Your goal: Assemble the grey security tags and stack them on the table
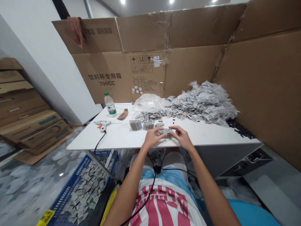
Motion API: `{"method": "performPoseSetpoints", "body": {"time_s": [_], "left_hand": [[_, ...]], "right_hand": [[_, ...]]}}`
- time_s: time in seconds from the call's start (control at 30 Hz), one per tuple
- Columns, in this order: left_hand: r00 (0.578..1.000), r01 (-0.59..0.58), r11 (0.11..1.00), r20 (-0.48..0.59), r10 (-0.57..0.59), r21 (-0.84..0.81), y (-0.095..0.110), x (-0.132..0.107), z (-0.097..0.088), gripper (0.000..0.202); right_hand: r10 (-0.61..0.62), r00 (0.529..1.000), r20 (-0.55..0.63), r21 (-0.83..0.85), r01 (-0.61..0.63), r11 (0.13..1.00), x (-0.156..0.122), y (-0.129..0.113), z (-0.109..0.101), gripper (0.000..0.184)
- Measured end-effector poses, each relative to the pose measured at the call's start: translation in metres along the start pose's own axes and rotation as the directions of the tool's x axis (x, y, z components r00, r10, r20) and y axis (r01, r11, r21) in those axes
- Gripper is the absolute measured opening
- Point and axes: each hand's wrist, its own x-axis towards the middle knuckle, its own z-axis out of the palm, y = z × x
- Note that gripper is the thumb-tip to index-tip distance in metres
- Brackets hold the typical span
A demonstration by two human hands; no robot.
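Hands met at the near edge of the white table [122,138]: my left hand [152,138] and right hand [182,138] each pinched an end of a small stack of clip cards [166,132], with more stacks [141,125] lying just beyond.

On the bench [117,138], small stacks [142,125] lie just behind my hands; a glue gun [102,124] and bottle [110,104] left, a heap [204,102] right.

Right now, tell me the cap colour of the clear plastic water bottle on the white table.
Green cap, clearest in the head view.
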Motion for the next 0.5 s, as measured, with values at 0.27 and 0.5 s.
{"method": "performPoseSetpoints", "body": {"time_s": [0.27, 0.5], "left_hand": [[1.000, 0.019, 0.999, 0.000, -0.019, -0.036, 0.0014, 0.0002, 0.0003, 0.048], [1.000, 0.012, 1.000, 0.008, -0.012, 0.003, -0.0029, -0.0006, 0.0020, 0.052]], "right_hand": [[0.017, 0.999, -0.035, -0.018, -0.017, 1.000, -0.0006, -0.0019, -0.0009, 0.052], [0.040, 0.999, 0.001, 0.011, -0.040, 0.999, -0.0007, -0.0006, -0.0021, 0.051]]}}
